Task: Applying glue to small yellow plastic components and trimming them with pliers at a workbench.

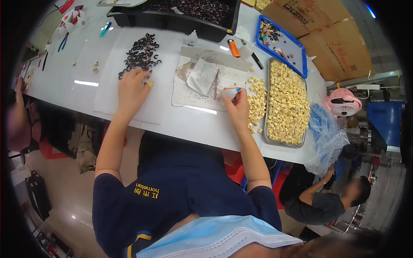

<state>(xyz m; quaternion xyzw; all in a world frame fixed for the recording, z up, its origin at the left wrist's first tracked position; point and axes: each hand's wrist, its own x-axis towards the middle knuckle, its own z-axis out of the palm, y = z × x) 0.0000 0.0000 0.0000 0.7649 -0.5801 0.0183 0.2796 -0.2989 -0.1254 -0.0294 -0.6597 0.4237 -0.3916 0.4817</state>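
My left hand (pixel 133 89) rests at the near edge of a loose pile of black curved pieces (pixel 140 53). Its fingers are bent over the nearest pieces, and the thumb, with a yellow covering on its tip, stands apart from them. In my right hand (pixel 238 107) a small white bottle (pixel 229 92) is pinched, partly hidden by the fingers; a bit of blue shows at a fingertip. That hand is over the right front part of a flattened cardboard piece (pixel 183 92), on which a crumpled white paper (pixel 201 77) lies among dark specks.
Right of my right hand, small yellowish pieces (pixel 257 101) lie beside a metal tray (pixel 266 135) full of them. Behind are a blue tray (pixel 304 60), an orange lighter (pixel 233 48), a dropper bottle (pixel 192 38) and a black bin (pixel 172 20). A pink fan (pixel 343 102) stands far right.
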